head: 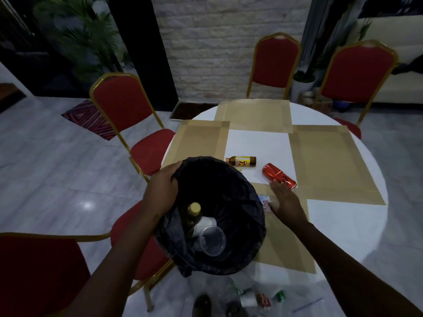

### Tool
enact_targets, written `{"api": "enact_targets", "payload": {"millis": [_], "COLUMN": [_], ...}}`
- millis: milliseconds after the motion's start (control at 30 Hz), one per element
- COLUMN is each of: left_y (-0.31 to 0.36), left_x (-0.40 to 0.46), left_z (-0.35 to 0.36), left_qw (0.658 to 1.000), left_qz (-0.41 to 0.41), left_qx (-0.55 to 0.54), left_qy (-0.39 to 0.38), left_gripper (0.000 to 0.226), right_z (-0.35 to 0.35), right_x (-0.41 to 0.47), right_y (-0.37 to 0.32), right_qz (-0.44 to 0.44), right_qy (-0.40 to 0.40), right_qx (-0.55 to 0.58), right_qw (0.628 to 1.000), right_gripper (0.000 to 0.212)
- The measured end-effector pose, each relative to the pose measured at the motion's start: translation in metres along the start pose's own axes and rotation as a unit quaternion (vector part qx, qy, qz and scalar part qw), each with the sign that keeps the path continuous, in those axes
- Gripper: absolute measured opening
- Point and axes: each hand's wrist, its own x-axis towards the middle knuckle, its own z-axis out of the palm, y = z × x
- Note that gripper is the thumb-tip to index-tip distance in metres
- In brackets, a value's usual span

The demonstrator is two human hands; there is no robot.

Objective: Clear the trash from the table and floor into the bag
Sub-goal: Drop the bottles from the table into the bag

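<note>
My left hand [163, 184] grips the rim of an open black trash bag [231, 191] held at the table's left edge. Inside the bag lie a brown bottle with a gold cap [193, 213], a clear plastic cup [212, 240] and a white cup [207, 223]. My right hand [285, 200] rests flat on the table with its thumb on a small white wrapper [265, 202]; its fingertips are just short of a dented red can [279, 176] lying on its side. A small brown bottle with a yellow label [240, 161] lies further back.
The round white table [343, 225] carries several tan placemats [329, 156]. Red chairs with gold frames [123, 106] stand around it. On the floor below the bag lie clear plastic bottles, a cup and a red can [263, 299]. A plant pot [303, 84] stands at the back.
</note>
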Motion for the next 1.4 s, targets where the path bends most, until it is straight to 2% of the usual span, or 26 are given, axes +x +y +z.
{"api": "enact_targets", "payload": {"millis": [167,300,467,600,800,900,967,1133,1400], "left_y": [-0.001,0.000,-0.002,-0.001,-0.007,-0.005,-0.004,-0.010,-0.023], "left_x": [-0.001,-0.001,0.000,0.003,0.007,0.008,0.009,0.010,0.002], "left_z": [-0.002,-0.005,-0.007,-0.007,-0.008,-0.008,-0.007,-0.003,-0.011], "left_qw": [1.000,1.000,0.999,0.999,0.999,0.999,1.000,0.999,0.999], "left_qz": [-0.015,-0.029,-0.033,-0.036,-0.041,-0.025,-0.020,0.002,-0.011], "left_qx": [0.001,0.009,0.026,0.018,0.000,-0.013,-0.014,-0.021,-0.026], "left_qy": [-0.001,0.002,0.000,-0.003,-0.013,-0.018,-0.017,-0.026,-0.028], "left_gripper": [0.054,0.053,0.053,0.054,0.051,0.052,0.054,0.055,0.055], "right_z": [0.025,0.039,0.042,0.033,-0.023,-0.055,-0.071,-0.072,-0.032], "right_x": [0.002,0.001,-0.007,-0.020,-0.034,-0.036,-0.040,-0.062,-0.059], "right_y": [0.027,0.031,0.027,0.023,-0.020,-0.053,-0.078,-0.135,-0.167], "right_qz": [0.021,0.036,0.050,0.083,0.122,0.084,0.033,-0.040,0.002], "right_qy": [-0.130,-0.142,-0.066,-0.035,0.161,0.195,0.185,0.090,0.013], "right_qx": [-0.077,-0.056,0.021,0.086,0.197,0.221,0.213,0.179,0.098], "right_qw": [0.988,0.988,0.996,0.992,0.959,0.952,0.959,0.979,0.995], "right_gripper": [0.093,0.091,0.066,0.068,0.066,0.067,0.064,0.063,0.069]}}
